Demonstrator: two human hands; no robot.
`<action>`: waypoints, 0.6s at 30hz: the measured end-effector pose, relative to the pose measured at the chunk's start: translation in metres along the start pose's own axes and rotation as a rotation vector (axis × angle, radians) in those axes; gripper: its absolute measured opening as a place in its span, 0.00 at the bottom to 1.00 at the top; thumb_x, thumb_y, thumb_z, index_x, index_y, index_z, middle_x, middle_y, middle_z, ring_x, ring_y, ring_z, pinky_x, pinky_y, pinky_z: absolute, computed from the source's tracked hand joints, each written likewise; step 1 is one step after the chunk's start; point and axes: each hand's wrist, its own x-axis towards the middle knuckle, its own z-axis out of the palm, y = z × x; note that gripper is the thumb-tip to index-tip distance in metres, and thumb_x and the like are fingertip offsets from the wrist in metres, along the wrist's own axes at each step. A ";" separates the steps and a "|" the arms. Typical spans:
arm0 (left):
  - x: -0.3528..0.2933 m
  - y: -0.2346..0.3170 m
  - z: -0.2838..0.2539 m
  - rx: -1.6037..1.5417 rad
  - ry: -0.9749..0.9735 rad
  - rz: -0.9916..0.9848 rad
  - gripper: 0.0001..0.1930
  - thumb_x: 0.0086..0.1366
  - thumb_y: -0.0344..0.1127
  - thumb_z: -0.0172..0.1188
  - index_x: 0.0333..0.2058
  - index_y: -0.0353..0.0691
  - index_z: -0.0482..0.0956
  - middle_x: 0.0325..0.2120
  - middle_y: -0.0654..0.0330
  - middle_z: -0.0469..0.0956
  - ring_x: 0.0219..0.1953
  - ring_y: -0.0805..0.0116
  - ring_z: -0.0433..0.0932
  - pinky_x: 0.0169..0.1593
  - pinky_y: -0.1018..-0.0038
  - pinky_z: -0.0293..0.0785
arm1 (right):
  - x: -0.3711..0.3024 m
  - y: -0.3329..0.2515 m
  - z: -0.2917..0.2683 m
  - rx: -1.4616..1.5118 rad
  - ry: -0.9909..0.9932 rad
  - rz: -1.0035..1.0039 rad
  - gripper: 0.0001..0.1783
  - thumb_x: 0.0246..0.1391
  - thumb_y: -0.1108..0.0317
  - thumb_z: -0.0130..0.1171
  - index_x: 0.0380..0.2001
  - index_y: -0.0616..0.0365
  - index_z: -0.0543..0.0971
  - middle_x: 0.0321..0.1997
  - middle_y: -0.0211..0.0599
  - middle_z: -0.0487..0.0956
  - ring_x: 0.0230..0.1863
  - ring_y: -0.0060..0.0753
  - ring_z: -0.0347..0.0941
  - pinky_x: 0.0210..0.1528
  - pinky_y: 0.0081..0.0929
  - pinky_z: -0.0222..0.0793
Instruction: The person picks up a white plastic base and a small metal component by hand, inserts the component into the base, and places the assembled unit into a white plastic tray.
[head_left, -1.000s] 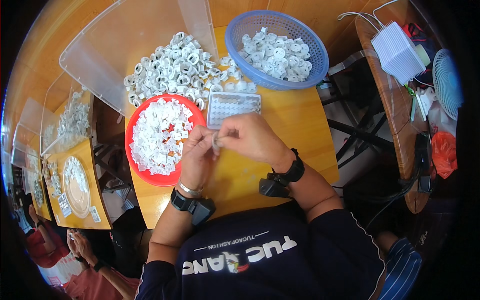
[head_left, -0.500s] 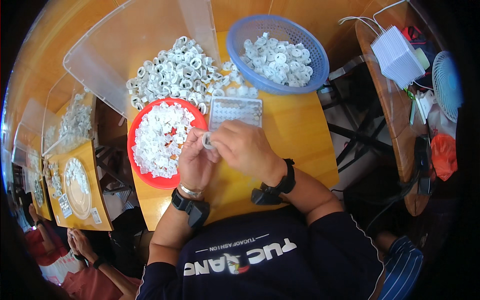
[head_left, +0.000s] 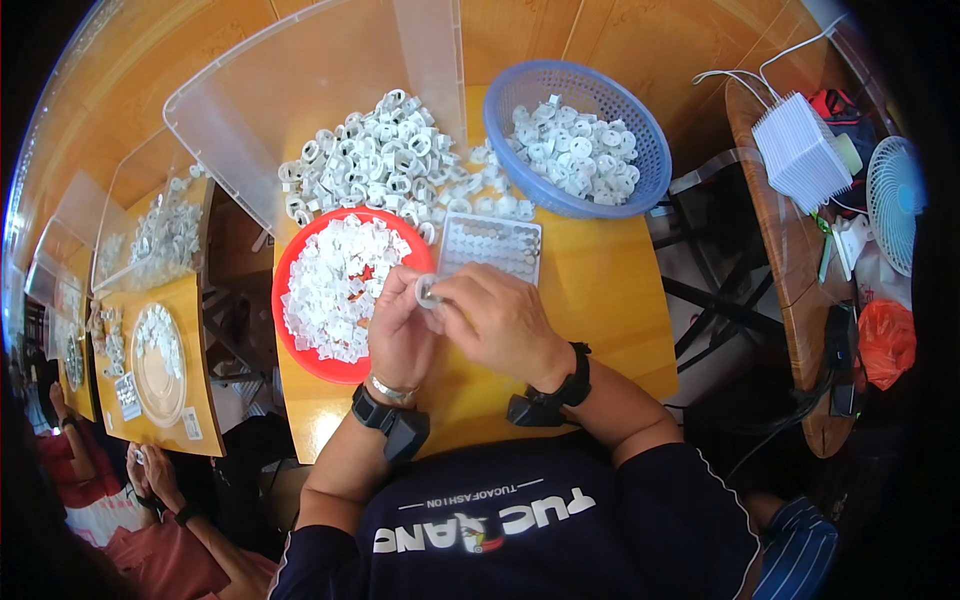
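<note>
Above the near half of the table, my left hand (head_left: 400,335) is closed in a pinch on a white plastic ring (head_left: 424,289). My right hand (head_left: 508,325) meets it from the right, its thumb and forefinger pinched at the ring's opening; whatever lies between those fingertips is too small to make out. Beside my left hand stands a red round tray (head_left: 283,325) heaped with small white plastic pieces (head_left: 335,285). Just beyond my right hand is a clear box (head_left: 540,250) with rows of small round pale parts.
Many white rings (head_left: 385,150) lie piled at the back against a translucent plastic bin (head_left: 300,80). A blue basket (head_left: 655,150) at the back right holds more white parts. Other tables (head_left: 195,400) with people stand left; a side table (head_left: 790,300) and a fan (head_left: 895,190) are right.
My view has shifted, so the table things sit lower and further right in the picture. Both hands stay together at the ring, and my right fingertips have shifted slightly over its opening.
</note>
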 end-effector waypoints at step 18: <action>0.001 -0.002 0.002 -0.123 0.024 -0.074 0.09 0.66 0.38 0.53 0.37 0.38 0.68 0.26 0.57 0.72 0.27 0.68 0.69 0.29 0.76 0.66 | 0.011 0.033 -0.042 0.001 0.119 0.187 0.05 0.50 0.77 0.58 0.32 0.63 0.80 0.28 0.42 0.78 0.27 0.38 0.75 0.28 0.28 0.69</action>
